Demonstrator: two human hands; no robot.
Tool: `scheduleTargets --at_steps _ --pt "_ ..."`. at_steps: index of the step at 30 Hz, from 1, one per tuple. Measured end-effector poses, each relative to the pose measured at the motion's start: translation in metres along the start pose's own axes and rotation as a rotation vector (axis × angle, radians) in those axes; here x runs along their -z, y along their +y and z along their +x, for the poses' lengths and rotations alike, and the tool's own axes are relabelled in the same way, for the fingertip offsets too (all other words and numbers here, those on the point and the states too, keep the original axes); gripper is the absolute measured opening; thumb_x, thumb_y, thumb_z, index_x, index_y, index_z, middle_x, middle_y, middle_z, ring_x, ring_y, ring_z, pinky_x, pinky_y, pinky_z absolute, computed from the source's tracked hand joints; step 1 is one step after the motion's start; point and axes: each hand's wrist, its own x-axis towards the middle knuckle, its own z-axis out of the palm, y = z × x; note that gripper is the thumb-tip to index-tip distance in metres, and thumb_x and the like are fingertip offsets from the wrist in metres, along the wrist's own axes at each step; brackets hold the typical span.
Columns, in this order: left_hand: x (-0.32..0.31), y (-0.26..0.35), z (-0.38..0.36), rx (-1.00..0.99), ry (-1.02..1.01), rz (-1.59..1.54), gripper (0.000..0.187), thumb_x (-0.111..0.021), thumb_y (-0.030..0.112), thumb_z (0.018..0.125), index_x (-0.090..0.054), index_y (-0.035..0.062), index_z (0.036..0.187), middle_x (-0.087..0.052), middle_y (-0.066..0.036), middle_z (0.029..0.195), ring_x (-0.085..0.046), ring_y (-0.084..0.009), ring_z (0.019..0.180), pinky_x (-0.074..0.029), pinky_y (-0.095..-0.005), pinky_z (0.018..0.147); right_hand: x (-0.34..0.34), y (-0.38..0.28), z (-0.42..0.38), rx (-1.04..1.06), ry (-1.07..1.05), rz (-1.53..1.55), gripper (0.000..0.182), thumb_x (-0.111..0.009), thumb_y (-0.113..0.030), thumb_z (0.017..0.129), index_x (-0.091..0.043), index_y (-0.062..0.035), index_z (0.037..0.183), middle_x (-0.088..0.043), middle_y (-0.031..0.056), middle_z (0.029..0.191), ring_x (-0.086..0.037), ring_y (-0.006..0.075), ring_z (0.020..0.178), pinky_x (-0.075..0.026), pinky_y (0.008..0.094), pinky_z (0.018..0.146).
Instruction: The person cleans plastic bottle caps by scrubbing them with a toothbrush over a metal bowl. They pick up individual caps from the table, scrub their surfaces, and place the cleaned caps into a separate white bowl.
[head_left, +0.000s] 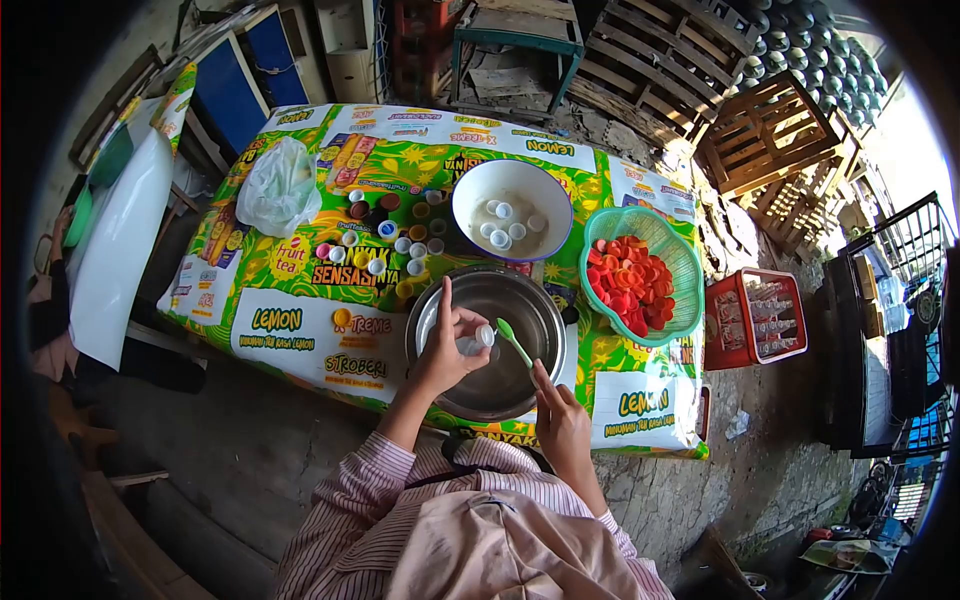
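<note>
My left hand (455,345) pinches a white bottle cap (485,336) between thumb and fingers, its index finger pointing up. Closed round the handle of a slim green toothbrush (515,344) is my right hand (562,415). The brush head is close beside the cap. Both are above a steel basin (540,312) at the table's near side. Behind it, a white bowl (530,178) with a blue rim holds several white caps (503,211) in cloudy liquid. To the right, a green plastic basket (690,300) contains a heap of red caps (628,280).
Loose caps in several colours (388,229) lie left of the bowls on the printed table cover (270,345). Further left sits a white plastic bag (280,190). A red crate (728,325) stands on the floor to the right, with wooden pallets (770,130) behind.
</note>
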Motion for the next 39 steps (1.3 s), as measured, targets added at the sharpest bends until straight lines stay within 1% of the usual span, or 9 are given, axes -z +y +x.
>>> scheduleTargets --at_steps 14,19,24,26,27,30,33,37,39 --pt "0.001 -0.007 0.000 0.016 -0.001 -0.003 0.113 -0.069 -0.001 0.070 0.018 0.0109 0.142 -0.060 -0.007 0.094 -0.059 -0.0137 0.080 -0.049 -0.0254 0.075 -0.005 0.008 -0.005 -0.033 -0.010 0.046 0.048 -0.053 -0.006 0.086 -0.046 -0.0180 0.132 -0.056 0.0153 0.072 -0.056 0.0315 0.056 -0.043 0.0413 0.050" --pt "0.002 0.003 0.000 0.026 -0.012 0.180 0.113 -0.070 0.000 0.069 0.017 0.0099 0.142 -0.061 -0.009 0.095 -0.060 -0.0161 0.079 -0.050 -0.0272 0.073 -0.002 0.001 -0.006 0.009 -0.021 0.139 0.048 -0.052 -0.006 0.087 -0.045 -0.0174 0.133 -0.056 0.0150 0.072 -0.056 0.0316 0.056 -0.043 0.0410 0.050" --pt "-0.002 0.006 -0.001 0.043 -0.026 0.178 0.115 -0.070 0.000 0.069 0.018 0.0113 0.142 -0.062 -0.009 0.090 -0.061 -0.0178 0.077 -0.050 -0.0296 0.074 -0.011 0.004 0.000 -0.016 0.000 0.148 0.047 -0.052 -0.007 0.087 -0.047 -0.0198 0.131 -0.058 0.0155 0.075 -0.058 0.0335 0.057 -0.044 0.0433 0.050" --pt "-0.003 0.008 -0.002 0.132 -0.006 0.164 0.116 -0.070 0.000 0.068 0.019 0.0117 0.142 -0.063 -0.009 0.088 -0.061 -0.0186 0.077 -0.050 -0.0301 0.074 -0.004 -0.004 0.002 -0.010 0.013 0.087 0.047 -0.053 -0.007 0.086 -0.047 -0.0207 0.131 -0.057 0.0146 0.074 -0.058 0.0325 0.056 -0.044 0.0429 0.049" --pt "-0.002 0.011 0.000 0.092 0.001 0.207 0.117 -0.070 0.000 0.068 0.020 0.0115 0.141 -0.064 -0.010 0.088 -0.062 -0.0199 0.078 -0.050 -0.0305 0.074 0.000 -0.007 0.000 -0.056 -0.089 0.033 0.047 -0.052 -0.007 0.087 -0.047 -0.0205 0.131 -0.056 0.0146 0.072 -0.057 0.0301 0.059 -0.044 0.0401 0.053" --pt "-0.003 0.014 0.000 0.116 0.007 0.238 0.118 -0.070 0.000 0.067 0.021 0.0111 0.141 -0.065 -0.012 0.088 -0.062 -0.0213 0.077 -0.050 -0.0308 0.074 -0.008 -0.003 -0.006 -0.013 -0.116 0.000 0.047 -0.052 -0.008 0.087 -0.047 -0.0214 0.131 -0.055 0.0130 0.071 -0.056 0.0299 0.057 -0.044 0.0412 0.051" --pt "-0.004 0.013 0.001 0.115 0.009 0.242 0.119 -0.071 0.000 0.066 0.021 0.0106 0.141 -0.065 -0.012 0.087 -0.063 -0.0223 0.076 -0.051 -0.0312 0.073 -0.006 0.000 0.000 -0.097 -0.041 -0.038 0.047 -0.053 -0.008 0.087 -0.047 -0.0227 0.131 -0.053 0.0118 0.070 -0.056 0.0298 0.056 -0.043 0.0416 0.050" --pt "0.000 0.017 0.005 0.102 0.011 0.294 0.121 -0.072 0.001 0.065 0.022 0.0106 0.140 -0.065 -0.012 0.087 -0.064 -0.0231 0.075 -0.052 -0.0320 0.072 -0.007 -0.003 -0.002 -0.011 -0.128 -0.041 0.049 -0.052 -0.008 0.086 -0.046 -0.0217 0.132 -0.053 0.0126 0.070 -0.055 0.0303 0.056 -0.043 0.0413 0.051" --pt "0.000 0.017 0.004 0.098 0.006 0.296 0.121 -0.072 0.002 0.065 0.024 0.0107 0.139 -0.066 -0.012 0.088 -0.064 -0.0233 0.075 -0.052 -0.0320 0.072 -0.012 0.007 -0.001 0.003 0.025 -0.036 0.051 -0.053 -0.007 0.086 -0.044 -0.0238 0.133 -0.053 0.0102 0.070 -0.055 0.0293 0.051 -0.043 0.0405 0.045"
